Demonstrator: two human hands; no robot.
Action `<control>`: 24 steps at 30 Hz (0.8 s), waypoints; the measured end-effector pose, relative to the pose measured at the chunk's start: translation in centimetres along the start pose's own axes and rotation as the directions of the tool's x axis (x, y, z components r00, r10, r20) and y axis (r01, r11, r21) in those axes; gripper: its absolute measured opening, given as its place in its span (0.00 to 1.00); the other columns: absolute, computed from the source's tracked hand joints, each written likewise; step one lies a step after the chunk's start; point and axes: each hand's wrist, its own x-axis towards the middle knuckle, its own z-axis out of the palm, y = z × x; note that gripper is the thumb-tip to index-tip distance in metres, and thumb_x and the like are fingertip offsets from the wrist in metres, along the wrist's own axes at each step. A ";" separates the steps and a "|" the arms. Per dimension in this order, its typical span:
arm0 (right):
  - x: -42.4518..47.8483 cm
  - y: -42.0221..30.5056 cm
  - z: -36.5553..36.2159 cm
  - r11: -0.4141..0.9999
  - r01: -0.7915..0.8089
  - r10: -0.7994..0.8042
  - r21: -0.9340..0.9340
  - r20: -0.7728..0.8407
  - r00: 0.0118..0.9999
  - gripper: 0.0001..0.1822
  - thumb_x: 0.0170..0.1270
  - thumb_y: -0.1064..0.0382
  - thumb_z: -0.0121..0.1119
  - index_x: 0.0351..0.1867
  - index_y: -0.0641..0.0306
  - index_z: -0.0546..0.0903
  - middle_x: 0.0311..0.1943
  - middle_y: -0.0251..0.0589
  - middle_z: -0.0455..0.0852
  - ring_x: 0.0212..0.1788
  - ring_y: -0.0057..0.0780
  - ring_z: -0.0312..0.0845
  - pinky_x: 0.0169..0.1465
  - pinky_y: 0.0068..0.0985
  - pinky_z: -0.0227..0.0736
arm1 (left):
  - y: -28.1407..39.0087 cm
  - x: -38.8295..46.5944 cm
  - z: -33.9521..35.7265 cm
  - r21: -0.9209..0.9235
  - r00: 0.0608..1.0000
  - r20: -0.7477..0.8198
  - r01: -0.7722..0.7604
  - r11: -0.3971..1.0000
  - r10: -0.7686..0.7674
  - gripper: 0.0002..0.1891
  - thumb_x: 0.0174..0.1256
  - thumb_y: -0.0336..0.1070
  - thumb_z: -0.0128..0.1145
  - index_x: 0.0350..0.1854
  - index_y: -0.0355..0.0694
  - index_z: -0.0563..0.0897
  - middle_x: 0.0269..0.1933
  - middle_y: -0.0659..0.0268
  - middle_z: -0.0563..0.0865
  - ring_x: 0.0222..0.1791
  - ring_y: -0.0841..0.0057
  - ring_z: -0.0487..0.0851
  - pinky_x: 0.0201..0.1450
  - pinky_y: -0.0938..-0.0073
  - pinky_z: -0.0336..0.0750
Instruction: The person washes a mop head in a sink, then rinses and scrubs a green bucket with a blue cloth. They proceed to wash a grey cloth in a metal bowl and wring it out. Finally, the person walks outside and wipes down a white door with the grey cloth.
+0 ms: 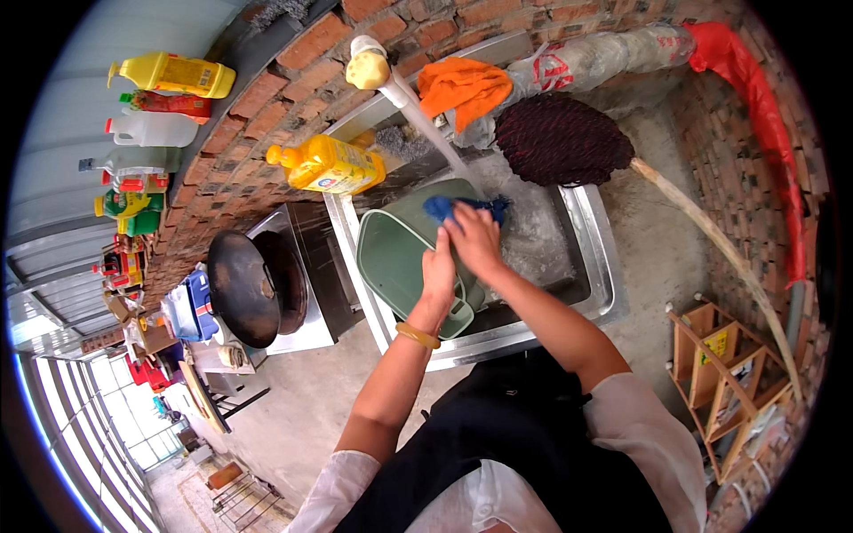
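Observation:
A green plastic bin (400,253) lies tilted on its side in a stainless steel sink (603,246), its open mouth towards the lower left. My left hand (440,270) grips the bin near its rim, by the handle. My right hand (476,240) presses a blue cloth (443,208) against the bin's outer wall; part of the cloth is hidden under the fingers. From a tap with a yellow knob (368,69), a stream of water (436,130) runs down into the sink behind the bin. Splashing water covers the visible sink bottom.
A yellow detergent bottle (340,166) stands at the sink's left corner. An orange cloth (466,90) hangs at the back, beside a dark mop head (563,140) with a long wooden handle (726,246). Left stands a wok (243,286); right, a wooden rack (726,380).

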 end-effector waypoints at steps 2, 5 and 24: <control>-2.1 -2.6 -2.4 0.986 0.117 -0.113 0.115 -0.037 0.993 0.18 0.59 0.56 0.54 0.51 0.53 0.77 0.54 0.35 0.76 0.51 0.41 0.68 0.52 0.41 0.62 | 0.7 1.3 -0.3 -0.169 0.997 0.033 0.074 0.983 -0.070 0.28 0.71 0.54 0.39 0.47 0.28 0.76 0.44 0.56 0.81 0.45 0.72 0.77 0.51 0.70 0.70; -3.1 -2.0 -4.2 0.988 0.107 -0.099 0.114 -0.072 0.992 0.22 0.61 0.55 0.53 0.57 0.52 0.74 0.58 0.40 0.72 0.55 0.41 0.66 0.59 0.36 0.58 | 3.8 2.1 0.2 -0.442 0.957 0.124 0.291 0.848 -0.264 0.24 0.70 0.55 0.38 0.50 0.38 0.75 0.47 0.59 0.81 0.49 0.68 0.78 0.55 0.65 0.70; 0.8 2.5 0.8 0.599 -0.125 -0.107 0.791 0.234 0.966 0.20 0.65 0.63 0.53 0.58 0.64 0.70 0.58 0.36 0.65 0.61 0.30 0.60 0.63 0.28 0.55 | 2.4 3.9 -2.8 -0.247 0.954 -0.284 0.027 0.969 -0.099 0.15 0.64 0.41 0.49 0.40 0.30 0.75 0.38 0.57 0.80 0.37 0.68 0.80 0.40 0.70 0.76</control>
